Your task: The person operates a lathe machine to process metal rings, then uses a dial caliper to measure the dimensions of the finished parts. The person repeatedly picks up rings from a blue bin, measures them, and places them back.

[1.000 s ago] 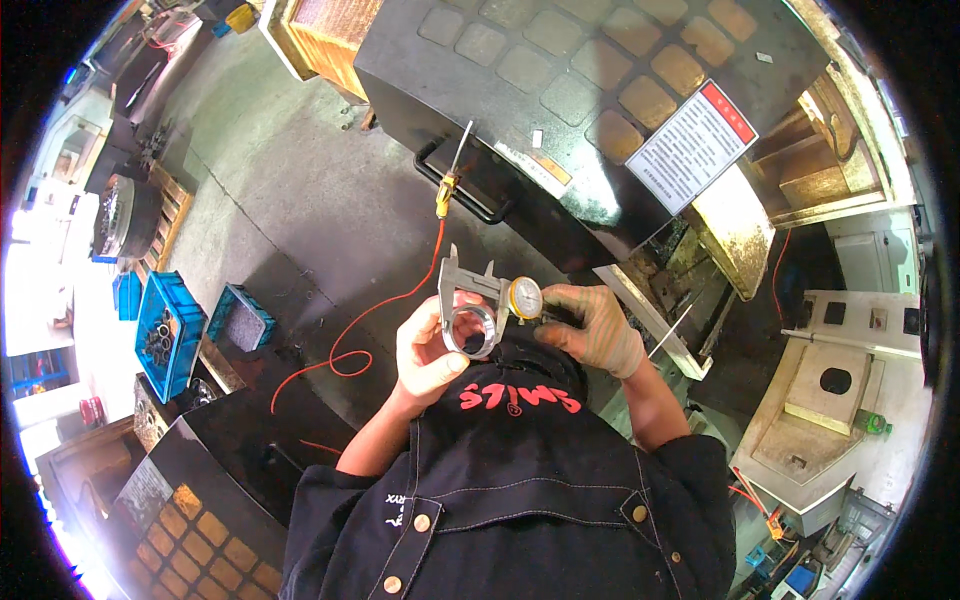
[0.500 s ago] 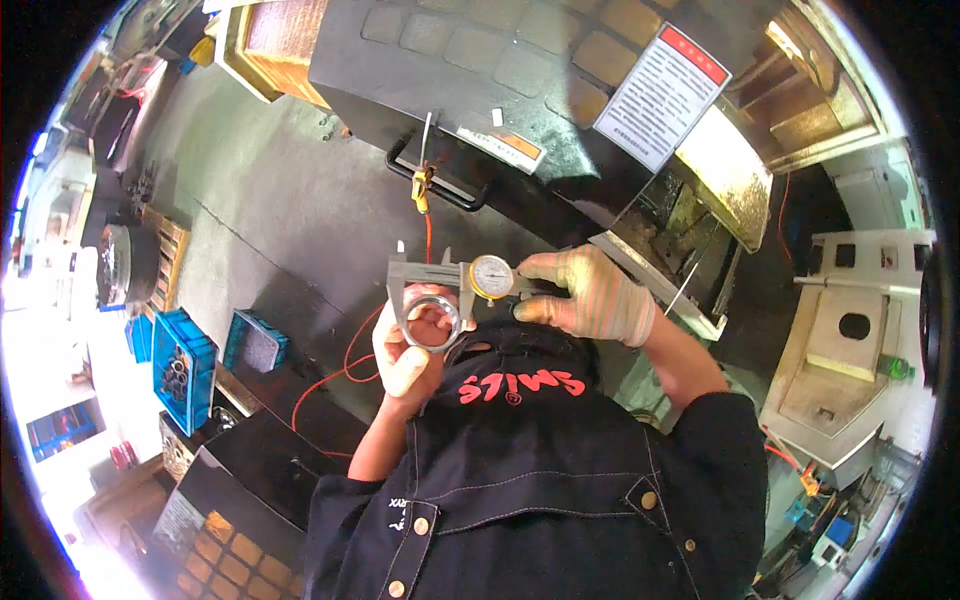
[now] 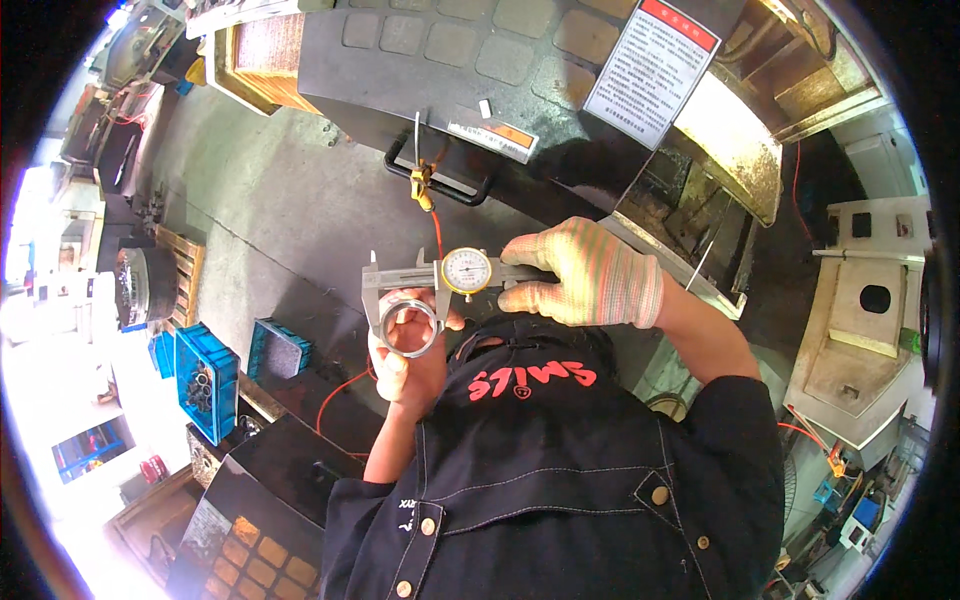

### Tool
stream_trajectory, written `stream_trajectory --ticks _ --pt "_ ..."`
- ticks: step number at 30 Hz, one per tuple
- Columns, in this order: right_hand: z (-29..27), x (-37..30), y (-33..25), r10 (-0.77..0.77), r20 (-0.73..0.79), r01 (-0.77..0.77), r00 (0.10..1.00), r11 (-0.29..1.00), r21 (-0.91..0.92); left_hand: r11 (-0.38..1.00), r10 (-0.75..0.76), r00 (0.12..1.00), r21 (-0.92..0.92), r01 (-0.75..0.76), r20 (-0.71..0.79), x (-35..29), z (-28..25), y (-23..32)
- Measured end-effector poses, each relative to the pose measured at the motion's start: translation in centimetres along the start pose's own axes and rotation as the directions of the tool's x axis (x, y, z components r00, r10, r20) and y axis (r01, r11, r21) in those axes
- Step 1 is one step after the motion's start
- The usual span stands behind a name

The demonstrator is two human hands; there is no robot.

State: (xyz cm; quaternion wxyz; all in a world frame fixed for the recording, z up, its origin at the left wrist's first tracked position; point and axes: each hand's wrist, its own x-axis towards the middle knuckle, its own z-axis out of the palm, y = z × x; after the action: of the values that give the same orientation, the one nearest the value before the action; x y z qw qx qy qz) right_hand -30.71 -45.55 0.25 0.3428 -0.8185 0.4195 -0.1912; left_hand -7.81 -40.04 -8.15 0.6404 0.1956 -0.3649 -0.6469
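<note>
My bare left hand [image 3: 416,378] holds a shiny metal ring [image 3: 411,354] upright by its lower edge, its fingers partly hidden behind it. A dial caliper [image 3: 466,271] with a round white, yellow-rimmed face lies across the top of the ring. Its long jaws reach down on either side of the ring; whether both touch it I cannot tell. Wearing a striped knit glove, my right hand [image 3: 588,274] pinches the caliper's beam between thumb and fingers, to the right of the dial.
A dark machine panel with a black handle [image 3: 440,185] stands ahead, a yellow air gun [image 3: 421,183] on an orange hose hanging there. At left are a blue crate of metal rings [image 3: 208,385] and a smaller blue crate [image 3: 279,349]. An open machine bay [image 3: 690,215] lies to the right.
Both hands, the ring and the caliper have shifted left in the view, and the gloved hand sits a little higher. The surroundings at left have slid right as the view turned. Both grips hold.
</note>
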Motion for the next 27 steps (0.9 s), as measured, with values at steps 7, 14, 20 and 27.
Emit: stream_trajectory --ticks 7,14,20,27 --pt "-1.0 0.8 -1.3 0.045 0.036 -0.042 0.998 0.996 -0.081 0.999 0.02 1.0 -0.043 -0.019 0.021 0.5 0.4 -0.1" --pt "-1.4 1.4 -1.6 0.037 0.078 -0.031 0.996 0.997 -0.076 0.993 0.004 0.991 -0.112 -0.02 -0.137 0.4 1.0 0.1" --pt "-1.1 1.7 -1.3 0.033 0.102 -0.023 0.994 0.995 -0.101 0.996 0.005 0.994 -0.087 -0.014 -0.105 0.3 0.8 0.3" --pt "-1.0 1.5 -1.0 0.033 0.099 -0.026 0.994 0.997 -0.075 0.997 -0.013 0.994 -0.079 0.004 -0.109 0.3 0.9 0.2"
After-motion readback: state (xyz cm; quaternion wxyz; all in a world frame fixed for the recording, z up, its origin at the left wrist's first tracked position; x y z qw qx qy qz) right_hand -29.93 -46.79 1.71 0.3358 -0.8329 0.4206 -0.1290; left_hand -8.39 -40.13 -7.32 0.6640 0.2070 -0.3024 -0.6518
